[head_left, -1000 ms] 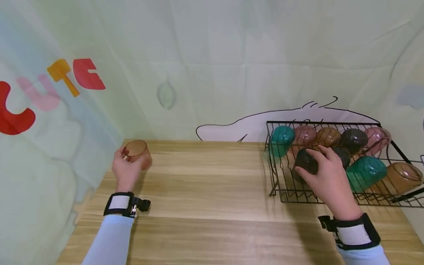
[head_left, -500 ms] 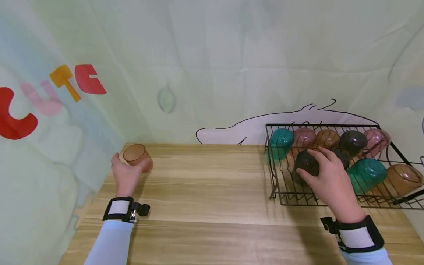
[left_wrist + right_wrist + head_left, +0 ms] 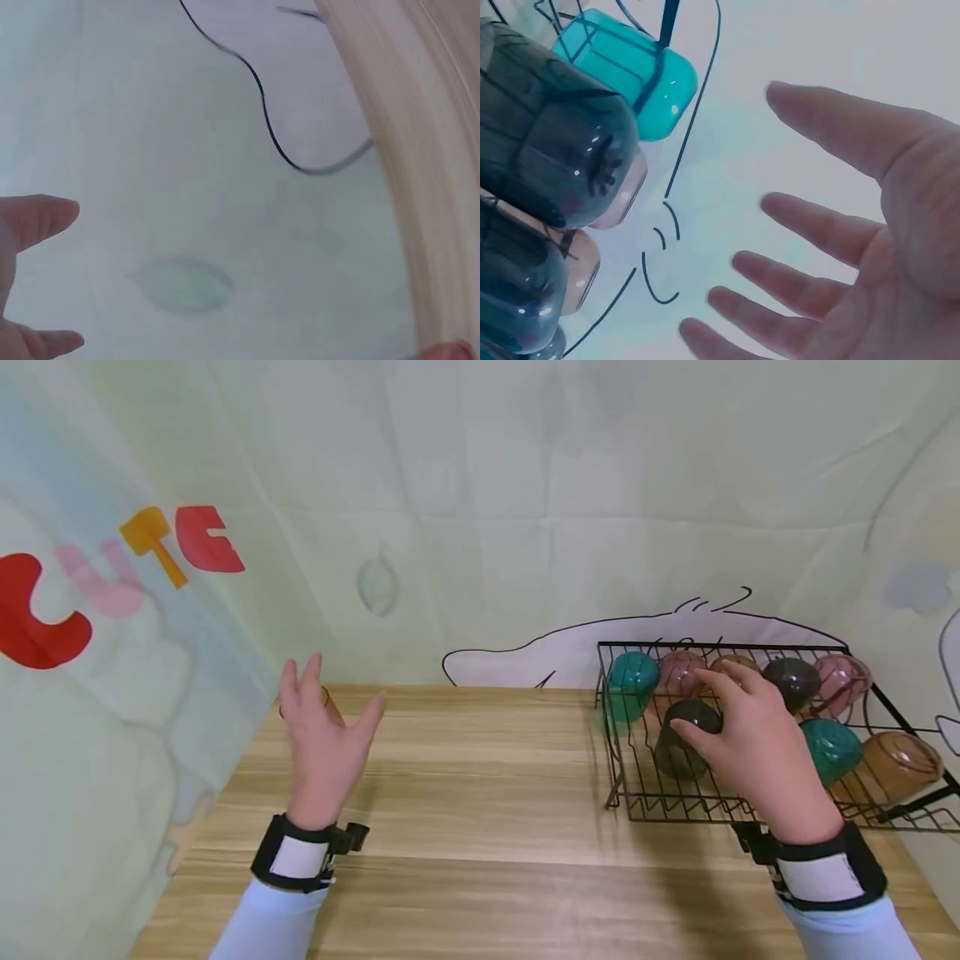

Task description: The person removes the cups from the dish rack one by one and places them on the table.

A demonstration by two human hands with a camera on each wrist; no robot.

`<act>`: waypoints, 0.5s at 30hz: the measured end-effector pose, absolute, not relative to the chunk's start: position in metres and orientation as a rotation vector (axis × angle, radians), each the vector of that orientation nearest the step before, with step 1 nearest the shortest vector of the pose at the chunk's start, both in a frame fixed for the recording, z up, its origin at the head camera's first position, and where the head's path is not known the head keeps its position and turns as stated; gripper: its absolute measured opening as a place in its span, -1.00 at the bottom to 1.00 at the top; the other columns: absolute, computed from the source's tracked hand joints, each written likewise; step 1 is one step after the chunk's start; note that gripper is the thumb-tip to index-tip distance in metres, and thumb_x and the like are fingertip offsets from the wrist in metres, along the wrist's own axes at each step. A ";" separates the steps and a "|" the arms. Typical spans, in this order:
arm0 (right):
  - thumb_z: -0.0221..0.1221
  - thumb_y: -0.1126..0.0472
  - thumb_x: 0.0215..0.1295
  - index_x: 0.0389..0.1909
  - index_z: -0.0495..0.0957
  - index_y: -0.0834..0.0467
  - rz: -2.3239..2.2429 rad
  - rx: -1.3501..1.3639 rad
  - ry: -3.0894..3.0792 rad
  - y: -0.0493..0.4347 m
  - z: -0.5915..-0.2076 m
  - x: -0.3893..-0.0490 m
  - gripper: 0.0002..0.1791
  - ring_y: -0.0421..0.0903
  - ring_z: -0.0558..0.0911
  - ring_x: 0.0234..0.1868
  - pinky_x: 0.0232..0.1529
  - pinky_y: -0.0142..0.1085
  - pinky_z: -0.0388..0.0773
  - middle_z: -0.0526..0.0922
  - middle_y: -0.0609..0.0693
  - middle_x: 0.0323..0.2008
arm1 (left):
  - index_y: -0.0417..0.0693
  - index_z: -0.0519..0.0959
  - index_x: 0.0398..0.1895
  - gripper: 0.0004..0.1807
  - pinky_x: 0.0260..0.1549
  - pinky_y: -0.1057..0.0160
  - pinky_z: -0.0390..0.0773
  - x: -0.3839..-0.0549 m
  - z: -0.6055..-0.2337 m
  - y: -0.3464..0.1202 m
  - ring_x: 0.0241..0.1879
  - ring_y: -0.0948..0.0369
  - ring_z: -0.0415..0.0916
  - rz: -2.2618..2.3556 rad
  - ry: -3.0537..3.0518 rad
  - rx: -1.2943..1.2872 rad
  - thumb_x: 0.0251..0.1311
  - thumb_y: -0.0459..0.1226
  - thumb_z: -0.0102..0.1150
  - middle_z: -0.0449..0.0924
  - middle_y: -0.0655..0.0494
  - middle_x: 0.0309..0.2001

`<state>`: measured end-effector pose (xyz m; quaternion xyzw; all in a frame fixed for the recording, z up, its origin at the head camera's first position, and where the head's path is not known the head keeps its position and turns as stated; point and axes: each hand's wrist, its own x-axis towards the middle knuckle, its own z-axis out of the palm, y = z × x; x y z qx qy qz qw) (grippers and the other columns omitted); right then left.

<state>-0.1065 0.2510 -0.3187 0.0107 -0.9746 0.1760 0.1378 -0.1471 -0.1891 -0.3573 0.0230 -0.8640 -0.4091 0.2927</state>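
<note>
My left hand (image 3: 322, 752) is raised at the far left of the table with its fingers spread, holding nothing. Behind it, mostly hidden, is an amber glass (image 3: 331, 705); only a bit of its rim shows. On the right, my right hand (image 3: 757, 743) hovers over the black wire rack (image 3: 652, 810), fingers apart. A dark grey glass (image 3: 678, 752) stands upside down in the rack just left of that hand. In the right wrist view, a gap separates the fingers from the dark grey glass (image 3: 585, 142).
Other upturned glasses fill the rack: teal (image 3: 633, 681), pink (image 3: 682, 672), smoky grey (image 3: 791, 681) and amber (image 3: 900, 764). A printed cloth (image 3: 487, 552) hangs behind the wooden table (image 3: 480, 777) and along its left side.
My left hand has let go of the amber glass, lifted and moved slightly right, its fingers spreading. The right hand has come off the dark grey glass, which stays in the rack.
</note>
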 end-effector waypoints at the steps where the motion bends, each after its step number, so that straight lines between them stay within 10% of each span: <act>1: 0.32 -0.06 0.07 0.24 0.36 0.19 0.504 0.040 -2.840 0.250 -0.318 -0.107 -0.26 0.43 0.19 0.26 0.01 0.41 0.23 0.18 0.36 0.33 | 0.11 0.04 0.45 -0.03 0.29 -0.20 0.12 -0.144 -0.356 -0.182 0.46 0.02 -0.22 -1.054 -2.314 0.005 -0.01 0.01 0.34 -0.27 0.01 0.49; 15: 0.33 -0.10 0.03 0.31 0.24 0.22 0.460 0.058 -3.083 0.246 -0.335 -0.127 -0.12 0.52 0.10 0.26 -0.04 0.47 0.21 0.03 0.46 0.35 | 0.07 0.10 0.43 -0.09 0.32 -0.17 0.11 -0.124 -0.382 -0.103 0.47 -0.06 -0.21 -0.965 -2.547 -0.435 0.04 0.06 0.29 -0.13 -0.02 0.48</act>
